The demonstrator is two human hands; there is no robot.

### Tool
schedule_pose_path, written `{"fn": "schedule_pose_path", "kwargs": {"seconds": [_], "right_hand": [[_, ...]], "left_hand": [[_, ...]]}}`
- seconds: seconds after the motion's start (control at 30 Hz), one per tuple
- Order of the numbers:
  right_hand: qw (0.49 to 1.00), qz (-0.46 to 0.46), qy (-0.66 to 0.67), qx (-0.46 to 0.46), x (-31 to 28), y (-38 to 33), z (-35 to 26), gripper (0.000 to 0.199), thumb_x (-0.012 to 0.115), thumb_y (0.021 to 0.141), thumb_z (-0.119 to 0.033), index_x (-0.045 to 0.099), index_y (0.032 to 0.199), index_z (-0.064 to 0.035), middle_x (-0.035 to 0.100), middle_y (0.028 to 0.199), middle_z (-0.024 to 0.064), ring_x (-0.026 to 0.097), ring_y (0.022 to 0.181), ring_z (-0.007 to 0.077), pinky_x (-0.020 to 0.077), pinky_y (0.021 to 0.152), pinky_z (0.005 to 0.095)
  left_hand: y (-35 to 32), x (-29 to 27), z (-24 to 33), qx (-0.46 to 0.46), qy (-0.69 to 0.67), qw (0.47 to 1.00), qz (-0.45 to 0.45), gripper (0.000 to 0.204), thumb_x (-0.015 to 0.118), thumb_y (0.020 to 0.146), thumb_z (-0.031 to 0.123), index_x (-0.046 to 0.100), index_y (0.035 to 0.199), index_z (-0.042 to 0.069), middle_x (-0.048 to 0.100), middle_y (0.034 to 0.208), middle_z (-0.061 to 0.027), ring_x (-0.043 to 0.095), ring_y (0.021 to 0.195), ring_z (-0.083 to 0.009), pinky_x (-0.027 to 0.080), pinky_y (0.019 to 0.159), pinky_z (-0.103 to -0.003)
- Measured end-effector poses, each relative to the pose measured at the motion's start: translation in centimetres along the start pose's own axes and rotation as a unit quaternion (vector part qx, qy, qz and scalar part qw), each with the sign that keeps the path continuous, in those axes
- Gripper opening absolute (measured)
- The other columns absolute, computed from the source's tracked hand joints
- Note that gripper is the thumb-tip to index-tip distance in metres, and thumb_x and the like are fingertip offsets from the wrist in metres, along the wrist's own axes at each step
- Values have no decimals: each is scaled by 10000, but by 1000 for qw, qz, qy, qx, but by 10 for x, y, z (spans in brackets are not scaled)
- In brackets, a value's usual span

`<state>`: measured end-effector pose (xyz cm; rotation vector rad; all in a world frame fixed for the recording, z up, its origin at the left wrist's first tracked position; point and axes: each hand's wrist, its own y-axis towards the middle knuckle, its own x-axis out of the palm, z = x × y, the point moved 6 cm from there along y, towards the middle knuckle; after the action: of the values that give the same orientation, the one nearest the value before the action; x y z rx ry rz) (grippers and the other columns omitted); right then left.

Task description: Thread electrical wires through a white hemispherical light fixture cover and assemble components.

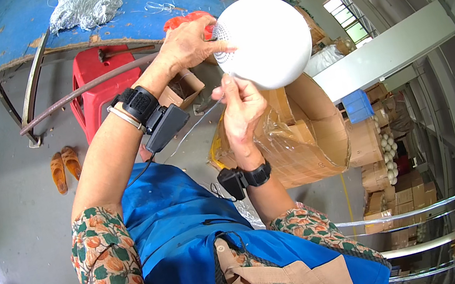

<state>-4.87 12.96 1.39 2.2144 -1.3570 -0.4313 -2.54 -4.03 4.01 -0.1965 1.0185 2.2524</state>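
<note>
A smooth white globe (268, 40), with a patch of small dark holes on its left end, is held up before me. My left hand (188, 44) grips it at that end, thumb and fingers against the holes. Below it, my right hand (242, 104) is closed in a pinch close to the globe's lower left edge. From those fingers a thin pale cord (195, 124) hangs down to the left. Something bright red (184, 20) shows just behind my left hand; its kind I cannot make out.
A blue-topped table (149, 5) bears a heap of white string (86, 7). Under its edge stand a red plastic stool (89, 86) with a hammer on it, and a small carton (182, 88). A large open carton (305, 141) stands to the right. Orange shoes (59, 173) lie on the floor.
</note>
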Motion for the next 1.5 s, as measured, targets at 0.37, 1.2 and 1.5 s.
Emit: {"fn": "schedule_pose_path", "kwargs": {"seconds": [0.37,1.2,1.5], "right_hand": [[997,-17,-33,-62,-1,1,-1,144,573,860,-116,570,775,1,591,607,39,526,544,53,400,530,187],[998,49,13,-49,8,4,7,175,576,864,-125,588,781,28,599,624,59,522,557,62,410,547,190],[998,-39,38,18,2,-14,3,163,582,857,-141,583,823,18,601,622,59,551,555,101,430,557,215]], "left_hand": [[9,1,3,-31,-85,993,-74,861,659,615,647,517,1166,1,556,1124,-205,539,1052,-307,425,895,-365],[0,3,2,-25,-57,996,-71,828,669,616,618,523,1172,22,581,1074,-202,545,1029,-324,412,894,-385],[6,3,-6,-36,-85,995,-48,797,614,656,647,546,1133,12,588,1058,-201,560,1005,-318,438,856,-364]]}}
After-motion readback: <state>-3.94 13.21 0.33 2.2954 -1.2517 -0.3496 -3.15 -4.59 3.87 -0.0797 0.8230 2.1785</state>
